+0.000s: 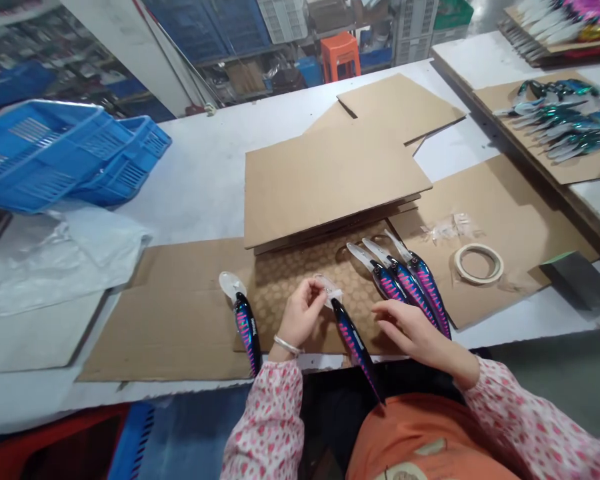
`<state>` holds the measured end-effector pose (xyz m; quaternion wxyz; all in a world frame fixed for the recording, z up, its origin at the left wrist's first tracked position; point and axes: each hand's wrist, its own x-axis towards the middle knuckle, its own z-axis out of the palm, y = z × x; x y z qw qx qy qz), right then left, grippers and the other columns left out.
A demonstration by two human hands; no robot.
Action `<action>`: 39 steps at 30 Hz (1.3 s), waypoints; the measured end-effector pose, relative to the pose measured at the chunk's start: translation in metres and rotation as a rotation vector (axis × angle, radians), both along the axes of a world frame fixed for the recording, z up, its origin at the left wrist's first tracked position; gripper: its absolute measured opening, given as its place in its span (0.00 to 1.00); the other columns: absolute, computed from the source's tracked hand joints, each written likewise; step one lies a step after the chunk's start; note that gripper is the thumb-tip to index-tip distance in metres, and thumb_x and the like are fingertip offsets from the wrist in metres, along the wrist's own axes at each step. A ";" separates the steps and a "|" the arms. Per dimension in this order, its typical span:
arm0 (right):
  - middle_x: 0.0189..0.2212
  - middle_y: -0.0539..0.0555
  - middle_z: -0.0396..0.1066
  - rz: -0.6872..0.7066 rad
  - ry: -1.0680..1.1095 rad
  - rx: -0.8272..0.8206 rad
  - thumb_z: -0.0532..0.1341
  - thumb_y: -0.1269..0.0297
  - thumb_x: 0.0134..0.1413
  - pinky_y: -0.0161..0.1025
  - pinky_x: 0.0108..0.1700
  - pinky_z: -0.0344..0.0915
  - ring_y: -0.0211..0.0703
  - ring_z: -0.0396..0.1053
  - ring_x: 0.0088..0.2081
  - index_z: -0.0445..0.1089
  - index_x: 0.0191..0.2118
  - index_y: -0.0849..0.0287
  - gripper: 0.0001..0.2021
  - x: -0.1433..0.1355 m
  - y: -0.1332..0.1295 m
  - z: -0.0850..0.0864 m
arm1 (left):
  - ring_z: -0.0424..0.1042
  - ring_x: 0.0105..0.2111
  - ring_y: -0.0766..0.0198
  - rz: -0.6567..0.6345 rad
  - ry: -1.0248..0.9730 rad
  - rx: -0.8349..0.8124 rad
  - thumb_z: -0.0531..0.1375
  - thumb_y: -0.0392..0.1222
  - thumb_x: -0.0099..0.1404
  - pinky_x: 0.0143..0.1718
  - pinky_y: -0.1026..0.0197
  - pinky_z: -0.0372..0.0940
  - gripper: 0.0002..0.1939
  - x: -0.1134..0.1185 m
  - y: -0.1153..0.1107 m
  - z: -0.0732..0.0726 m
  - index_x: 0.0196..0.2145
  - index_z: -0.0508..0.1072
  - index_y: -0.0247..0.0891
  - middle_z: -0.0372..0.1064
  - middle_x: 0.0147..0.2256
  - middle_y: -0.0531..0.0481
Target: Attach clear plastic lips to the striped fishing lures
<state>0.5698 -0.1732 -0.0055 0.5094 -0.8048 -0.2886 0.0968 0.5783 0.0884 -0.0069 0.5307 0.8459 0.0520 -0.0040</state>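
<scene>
Blue and pink stripes ran along the fishing lure [354, 340] that lay slanted between the person's hands, its tail reaching past the table edge toward the lap. The left hand [303, 312] pinched the lure's clear plastic lip [329, 288] between thumb and fingertips. The right hand [409, 327] rested beside the lure's body with its fingers loosely spread, gripping nothing. Just right of it lay three matching lures [410, 280] side by side on the brown cardboard sheet [180, 320], and one more lure [247, 330] lay left of the left hand. White lettering marked that lure's side, too small to read. A roll of tape [479, 263] sat farther right.
</scene>
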 end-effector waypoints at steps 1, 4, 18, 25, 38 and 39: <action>0.40 0.55 0.74 -0.007 0.048 0.036 0.55 0.71 0.64 0.38 0.42 0.68 0.42 0.72 0.40 0.67 0.48 0.58 0.09 0.002 0.013 -0.003 | 0.70 0.31 0.64 -0.053 0.038 -0.042 0.60 0.43 0.63 0.35 0.62 0.67 0.07 -0.010 -0.002 0.000 0.37 0.68 0.38 0.69 0.31 0.52; 0.38 0.55 0.73 -0.007 0.071 0.050 0.57 0.75 0.61 0.39 0.43 0.67 0.43 0.71 0.39 0.68 0.43 0.60 0.07 0.020 0.039 -0.012 | 0.70 0.34 0.65 -0.176 0.144 -0.232 0.60 0.44 0.64 0.38 0.62 0.67 0.08 -0.038 -0.010 -0.002 0.38 0.67 0.38 0.68 0.32 0.52; 0.34 0.57 0.71 0.302 -0.230 -0.360 0.58 0.74 0.62 0.36 0.37 0.60 0.43 0.67 0.35 0.70 0.37 0.64 0.04 0.050 0.069 -0.028 | 0.70 0.33 0.65 -0.136 0.012 -0.221 0.60 0.39 0.65 0.38 0.62 0.65 0.06 -0.055 -0.021 -0.021 0.39 0.65 0.40 0.69 0.33 0.52; 0.28 0.52 0.72 0.278 -0.080 -0.317 0.59 0.70 0.63 0.33 0.33 0.55 0.38 0.66 0.30 0.71 0.32 0.61 0.07 0.057 0.070 -0.021 | 0.69 0.38 0.58 0.021 -0.192 0.282 0.59 0.36 0.63 0.42 0.56 0.63 0.02 -0.041 -0.031 -0.020 0.35 0.68 0.40 0.70 0.34 0.49; 0.31 0.53 0.72 0.182 -0.106 -0.243 0.62 0.71 0.59 0.36 0.35 0.59 0.42 0.68 0.32 0.70 0.36 0.61 0.01 0.042 0.064 -0.030 | 0.68 0.46 0.52 0.088 -0.219 0.493 0.60 0.37 0.63 0.48 0.51 0.60 0.08 -0.043 -0.038 -0.013 0.41 0.70 0.40 0.73 0.42 0.46; 0.31 0.53 0.72 0.187 -0.118 -0.232 0.62 0.71 0.59 0.36 0.36 0.59 0.42 0.68 0.33 0.70 0.36 0.61 0.00 0.042 0.064 -0.031 | 0.69 0.45 0.52 0.079 -0.210 0.494 0.60 0.37 0.63 0.48 0.51 0.60 0.08 -0.043 -0.038 -0.013 0.42 0.71 0.41 0.74 0.41 0.46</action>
